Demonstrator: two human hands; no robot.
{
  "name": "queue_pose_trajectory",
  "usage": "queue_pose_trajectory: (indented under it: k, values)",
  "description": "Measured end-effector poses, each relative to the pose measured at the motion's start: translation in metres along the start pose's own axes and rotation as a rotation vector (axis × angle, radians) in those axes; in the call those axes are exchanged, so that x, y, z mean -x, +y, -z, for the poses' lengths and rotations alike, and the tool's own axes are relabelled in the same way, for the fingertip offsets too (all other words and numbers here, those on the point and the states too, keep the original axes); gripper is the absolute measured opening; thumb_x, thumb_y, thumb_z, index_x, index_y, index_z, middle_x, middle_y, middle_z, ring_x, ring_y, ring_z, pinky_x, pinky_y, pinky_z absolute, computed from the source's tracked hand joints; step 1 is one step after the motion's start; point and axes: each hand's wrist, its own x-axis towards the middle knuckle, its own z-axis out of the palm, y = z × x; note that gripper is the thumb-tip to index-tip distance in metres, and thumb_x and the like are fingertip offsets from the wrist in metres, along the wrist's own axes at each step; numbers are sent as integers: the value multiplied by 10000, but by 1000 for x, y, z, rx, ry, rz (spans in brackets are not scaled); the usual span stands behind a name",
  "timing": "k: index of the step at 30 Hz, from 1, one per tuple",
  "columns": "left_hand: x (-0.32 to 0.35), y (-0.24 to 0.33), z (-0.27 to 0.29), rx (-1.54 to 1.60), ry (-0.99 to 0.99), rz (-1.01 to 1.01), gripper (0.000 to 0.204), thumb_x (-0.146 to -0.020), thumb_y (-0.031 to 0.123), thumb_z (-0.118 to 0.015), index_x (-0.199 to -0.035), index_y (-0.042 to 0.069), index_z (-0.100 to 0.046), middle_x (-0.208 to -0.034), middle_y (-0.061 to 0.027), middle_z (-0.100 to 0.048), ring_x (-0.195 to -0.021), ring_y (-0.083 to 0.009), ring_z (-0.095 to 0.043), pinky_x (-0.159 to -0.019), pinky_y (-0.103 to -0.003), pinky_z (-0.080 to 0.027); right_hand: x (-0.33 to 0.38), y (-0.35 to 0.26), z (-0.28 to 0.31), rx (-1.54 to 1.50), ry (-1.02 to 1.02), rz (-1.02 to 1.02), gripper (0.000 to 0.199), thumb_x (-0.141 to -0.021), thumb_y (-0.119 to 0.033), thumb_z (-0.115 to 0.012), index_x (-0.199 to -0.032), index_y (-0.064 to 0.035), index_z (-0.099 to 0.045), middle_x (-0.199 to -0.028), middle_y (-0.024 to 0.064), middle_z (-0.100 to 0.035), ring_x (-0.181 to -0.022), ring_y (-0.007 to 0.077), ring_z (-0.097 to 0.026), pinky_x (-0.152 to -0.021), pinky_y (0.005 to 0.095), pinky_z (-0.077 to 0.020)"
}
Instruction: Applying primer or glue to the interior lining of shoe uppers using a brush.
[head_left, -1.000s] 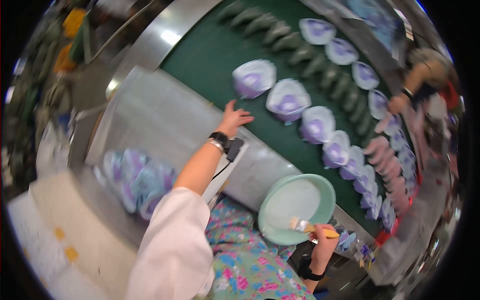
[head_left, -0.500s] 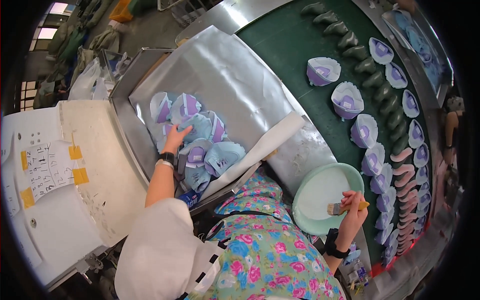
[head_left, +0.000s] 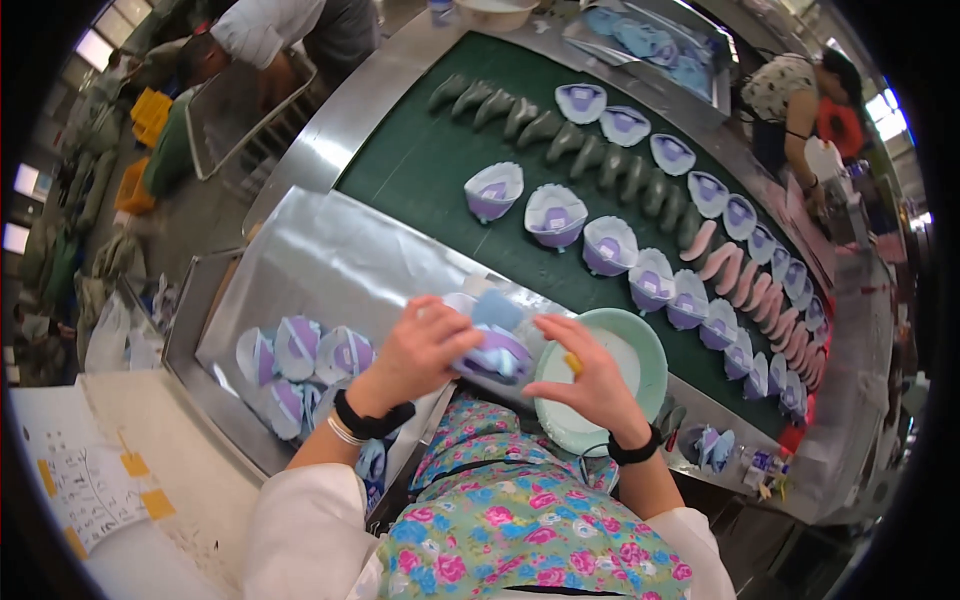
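- Left hand (head_left: pixel 425 345): fingers curled on the near-left edge of a purple, white and pale-blue fabric shoe upper (head_left: pixel 500 355), held up between both hands, slightly blurred.
- Right hand (head_left: pixel 585 375): thumb and forefinger spread wide toward the upper, apart from it; short yellow handle (head_left: pixel 573 364) held against the palm, far end hidden.
- Beneath and just beyond the right hand: round mint-green plastic bowl (head_left: pixel 655 368) with white liquid (head_left: pixel 622 350).
- Left of the left hand: loose group of similar purple and pale-blue uppers (head_left: pixel 298 350) on a shiny silver metal sheet (head_left: pixel 350 260).
- Ahead of both hands: dark-green flat belt (head_left: pixel 400 185), bearing a row of purple-and-white uppers (head_left: pixel 610 246), glossy dark-grey foot-shaped forms (head_left: pixel 587 158) and curved pink pieces (head_left: pixel 745 280).
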Motion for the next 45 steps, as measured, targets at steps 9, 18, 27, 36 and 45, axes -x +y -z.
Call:
queue_pose_trajectory:
  k: [9,18,27,36,45]
  values:
    - [-16,46,-33,147,300,219,658,-725,-69,-571,-1339,74,-380,-1389,-178,-345,-1301,-273,-389,-1069,-473,-302,22,-2,-1,121,42,-164,512,-624,-42,-763,-1087,-58,-546,-972,135,-606,-909,325,-594,-768,376,-486]
    - [53,51,-77,1412,110,746,583,-875,-45,-534,-1390,56,-280,-1364,-95,-401,-1244,-185,-432,-1029,-348,-374,23,-22,-14,214,-27,-11,556,-654,-66,-759,-1164,-85,-538,-977,82,-627,-904,286,-602,-744,390,-507]
    - [97,20,-94,707,236,582,370,-843,-47,-589,-1192,51,-514,-1049,-48,-617,-957,-158,-613,-836,-307,-507,57,-47,20,79,305,-15,186,-791,-34,-704,-970,-9,-662,-907,115,-675,-788,218,-649,-706,304,-507]
    - [78,24,-96,1212,-57,728,416,-901,163,-590,-1280,33,-478,-1201,-101,-574,-1066,-220,-592,-877,-374,-502,45,-11,8,13,96,-151,260,-789,-212,-746,-991,-59,-688,-871,83,-658,-773,194,-627,-692,299,-491]
    - [68,45,-78,1306,-303,670,492,-858,67,-634,-1307,-6,-447,-1168,-79,-577,-1050,-153,-551,-903,-303,-456,61,-6,-17,440,12,-243,301,-810,-316,-678,-968,-94,-549,-839,92,-615,-703,320,-614,-611,405,-489]
